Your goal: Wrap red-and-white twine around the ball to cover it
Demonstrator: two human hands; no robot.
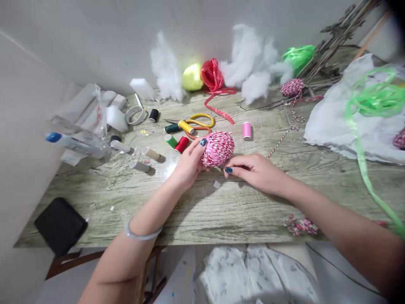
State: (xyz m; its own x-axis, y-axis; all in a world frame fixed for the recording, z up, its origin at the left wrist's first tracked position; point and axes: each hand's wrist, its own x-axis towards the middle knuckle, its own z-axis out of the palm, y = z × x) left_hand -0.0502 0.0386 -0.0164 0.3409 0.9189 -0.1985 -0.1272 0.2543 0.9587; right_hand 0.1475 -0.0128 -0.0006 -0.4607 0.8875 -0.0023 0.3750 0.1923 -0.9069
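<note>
A red-and-white twine ball [218, 148] is held just above the table by my left hand [192, 162], its thumb on the near left side and the other fingers partly hidden beneath. Pink shows across part of the ball. My right hand [249, 171] is close by at the lower right, thumb and forefinger pinched together. Whatever lies between those fingertips is too small to tell. Around the ball are a pink thread spool [247, 131], a red spool [181, 145], a green spool [171, 141] and a yellow spool [186, 126] resting on scissors [202, 122].
Along the wall lie white stuffing [245, 59], red ribbon [212, 76] and a yellow bundle [192, 77]. At right, green ribbon [376, 99] rests on white cloth [325, 126] near a smaller twine ball [292, 87]. A glue bottle [79, 144] and black case [60, 226] are left.
</note>
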